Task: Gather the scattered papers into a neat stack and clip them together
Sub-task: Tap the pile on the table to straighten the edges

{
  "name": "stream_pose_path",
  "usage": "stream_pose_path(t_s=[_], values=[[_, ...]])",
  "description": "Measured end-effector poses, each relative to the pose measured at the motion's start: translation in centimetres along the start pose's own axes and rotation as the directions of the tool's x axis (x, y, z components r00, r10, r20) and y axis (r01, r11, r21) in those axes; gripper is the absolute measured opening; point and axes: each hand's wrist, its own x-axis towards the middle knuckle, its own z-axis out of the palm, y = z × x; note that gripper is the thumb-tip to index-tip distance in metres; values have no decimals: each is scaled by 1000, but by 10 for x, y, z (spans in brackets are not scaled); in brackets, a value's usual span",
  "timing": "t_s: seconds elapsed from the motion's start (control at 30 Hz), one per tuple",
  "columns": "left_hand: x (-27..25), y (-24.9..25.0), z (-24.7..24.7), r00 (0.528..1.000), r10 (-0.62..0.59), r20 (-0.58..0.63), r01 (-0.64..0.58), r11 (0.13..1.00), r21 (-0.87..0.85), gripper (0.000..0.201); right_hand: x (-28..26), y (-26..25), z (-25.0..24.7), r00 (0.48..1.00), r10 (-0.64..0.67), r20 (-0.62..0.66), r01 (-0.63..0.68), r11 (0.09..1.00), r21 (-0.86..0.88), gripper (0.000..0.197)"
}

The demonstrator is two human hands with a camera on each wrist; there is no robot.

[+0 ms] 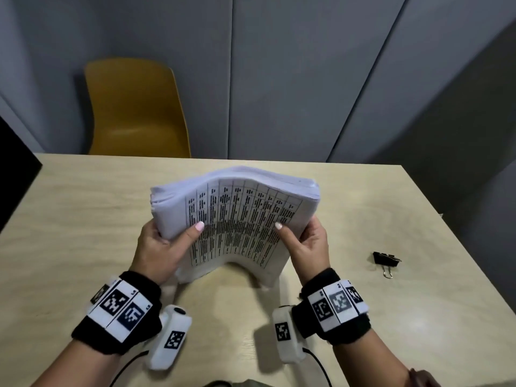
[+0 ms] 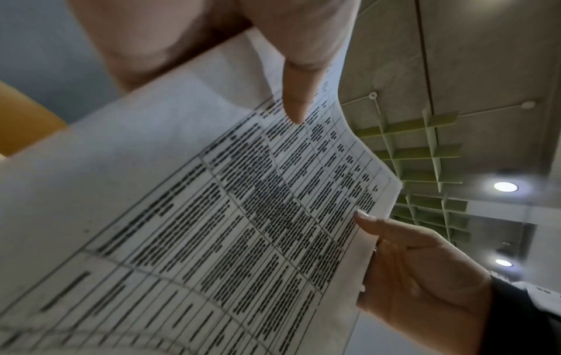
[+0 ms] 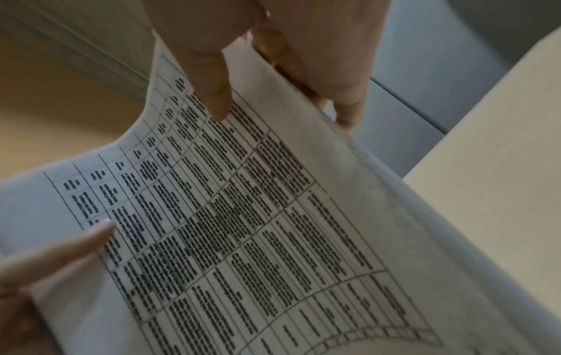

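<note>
Pale wood table (image 1: 83, 219), grey panel walls, yellow chair (image 1: 134, 107) at the far side. Stack of papers (image 1: 237, 219) is up off the flat, standing on its near edge on the table and bowed toward the far side. Left hand (image 1: 162, 247) grips the left edge, thumb on the printed top sheet, fingers behind. Right hand (image 1: 304, 244) grips the right edge the same way; the right wrist view shows its fingers wrapped behind the sheets.

Step looks like squaring: papers gathered, edges at the top left still fanned, not flush. Black binder clip (image 1: 386, 261) lies on the table well to the right, untouched.

Next move, my read: tap the stack until the edges line up, then hold it with one hand, free the right to fetch the clip. Thick stack, so the clip needs a wide opening.
</note>
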Motion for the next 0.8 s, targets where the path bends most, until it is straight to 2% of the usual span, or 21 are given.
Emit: stream_pose_path(t_s=[0.07,0.1,0.13,0.2,0.27,0.33,0.4,0.47,0.53,0.67,0.8], values=[[-1,10,-5,986,165,-39,-163,985,54,55,-3,-8,-1,997,-78,-27,77,997,-20,57],[-1,18,-7,970,238,-47,-237,971,39,63,-3,-14,-1,990,-135,-48,133,991,-29,68],[-1,26,-8,950,310,-37,-307,950,58,67,-3,-21,0,978,-198,-65,196,980,-41,74],[-1,37,-8,905,425,-6,-415,887,203,64,0,-38,0,942,-332,-50,325,939,-114,75],[0,42,-7,874,485,33,-455,791,410,53,5,-49,1,893,-448,40,436,840,-323,66],[-3,44,-6,880,472,50,-431,752,498,43,6,-52,1,877,-464,121,461,746,-481,51],[-6,46,-5,897,440,38,-392,753,529,41,4,-52,2,898,-420,134,425,745,-514,47],[-7,46,-4,902,430,41,-379,741,555,43,2,-52,3,901,-413,129,415,741,-529,52],[-8,47,-4,904,422,66,-382,731,565,44,0,-52,4,897,-424,124,420,732,-536,55],[-7,50,-10,902,421,98,-394,710,584,42,-1,-54,2,885,-441,148,449,726,-521,45],[-3,56,-18,884,454,108,-423,682,596,39,4,-57,-6,861,-479,170,495,715,-494,48]])
